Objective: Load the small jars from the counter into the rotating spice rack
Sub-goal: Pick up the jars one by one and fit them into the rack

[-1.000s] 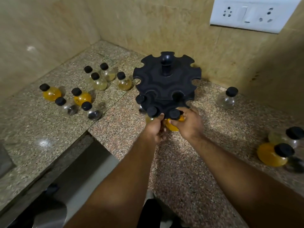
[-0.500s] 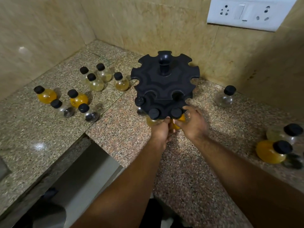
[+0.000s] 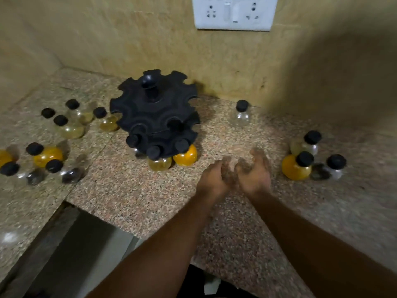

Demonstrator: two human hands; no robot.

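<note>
We see a white socket plate (image 3: 233,12) at the upper right, on a beige wall (image 3: 129,35). Below lies the speckled granite surface (image 3: 133,194).

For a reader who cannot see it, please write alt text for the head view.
Two bare hands, left hand and right hand, hover empty and blurred over a granite counter, beside a black rotating spice rack already holding a few jars. More black-capped jars stand on the counter to both sides.

Dim, warm indoor light with strong motion blur.
Both hands (image 3: 235,176) are smeared by movement, and the wall (image 3: 322,82) at upper right is soft and shadowed. A pale glare spot sits on the tabletop (image 3: 8,237) at far left. Straight edges bend near the picture borders.
</note>
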